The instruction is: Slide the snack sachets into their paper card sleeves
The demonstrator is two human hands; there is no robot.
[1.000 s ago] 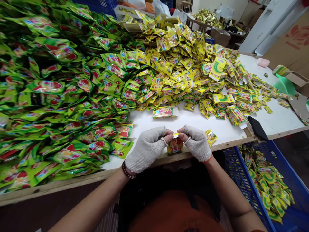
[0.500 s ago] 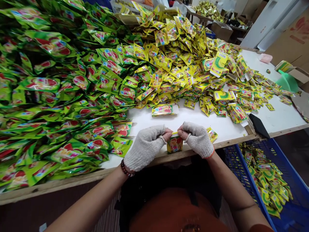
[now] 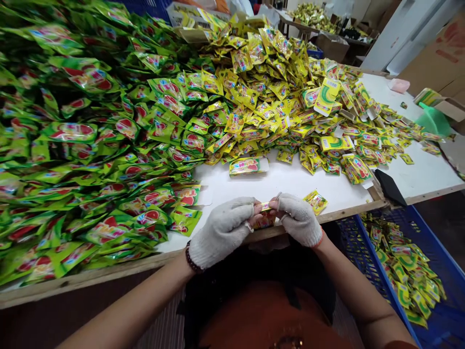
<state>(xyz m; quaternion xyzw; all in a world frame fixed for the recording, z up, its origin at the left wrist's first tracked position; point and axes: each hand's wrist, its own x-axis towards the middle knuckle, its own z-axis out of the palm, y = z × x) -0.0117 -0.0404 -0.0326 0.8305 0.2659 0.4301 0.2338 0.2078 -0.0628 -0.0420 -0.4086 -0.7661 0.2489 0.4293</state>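
Both of my hands wear fingerless white knit gloves and meet at the near edge of the white table [image 3: 290,182]. My left hand [image 3: 225,228] and my right hand [image 3: 298,218] pinch a small yellow sachet [image 3: 264,220] between their fingertips, holding it just above the table edge. A loose yellow sachet [image 3: 316,201] lies on the table just right of my right hand. A larger yellow-green packet [image 3: 249,166] lies flat beyond my hands.
A big heap of green packets [image 3: 83,140] covers the table's left. A heap of yellow sachets [image 3: 276,92] fills the back middle and right. A blue crate [image 3: 399,271] with yellow sachets stands on the floor at right. A black object [image 3: 390,189] lies at the table's right edge.
My hands have drawn closer together on the sachet, which has tilted and is now more hidden between my fingers. The view has shifted slightly.
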